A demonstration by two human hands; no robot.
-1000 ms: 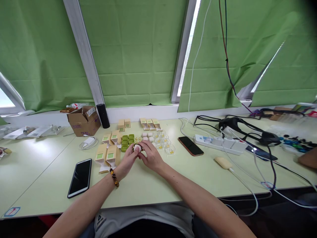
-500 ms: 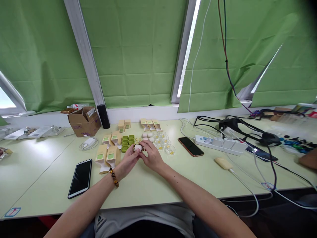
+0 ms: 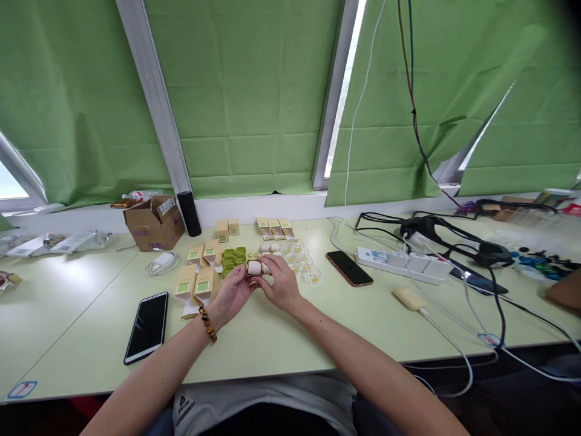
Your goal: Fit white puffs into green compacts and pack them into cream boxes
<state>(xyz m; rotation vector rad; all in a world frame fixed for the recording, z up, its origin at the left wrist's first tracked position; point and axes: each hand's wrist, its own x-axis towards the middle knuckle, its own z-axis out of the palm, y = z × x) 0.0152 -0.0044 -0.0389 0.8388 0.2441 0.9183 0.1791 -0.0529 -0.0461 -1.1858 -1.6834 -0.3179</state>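
Over the table's middle, my left hand point(image 3: 232, 293) is closed on a small dark-rimmed holder with a pinkish-white spool point(image 3: 255, 267) in it. My right hand point(image 3: 282, 283) meets it from the right, its thumb and fingers pinching the right side of the same piece; its exact grip is partly hidden. Just behind the hands stand several small olive-green open cases point(image 3: 229, 261). More white spools point(image 3: 270, 247) lie beyond my right fingers, and several clear plastic pieces with yellow centres point(image 3: 311, 274) sit to their right. Beige cardboard boxes point(image 3: 207, 283) with green panels stand left of the cases.
A phone point(image 3: 146, 327) lies left of my left forearm, another phone point(image 3: 349, 268) to the right. Further right are a white power strip point(image 3: 402, 265), a beige device on a cable point(image 3: 409, 298) and a black headset point(image 3: 426, 229). A brown carton point(image 3: 155, 223) stands at the back left.
The spool piece has turned, so more of its white face and dark rim shows. My left thumb has moved off its front to the lower left.
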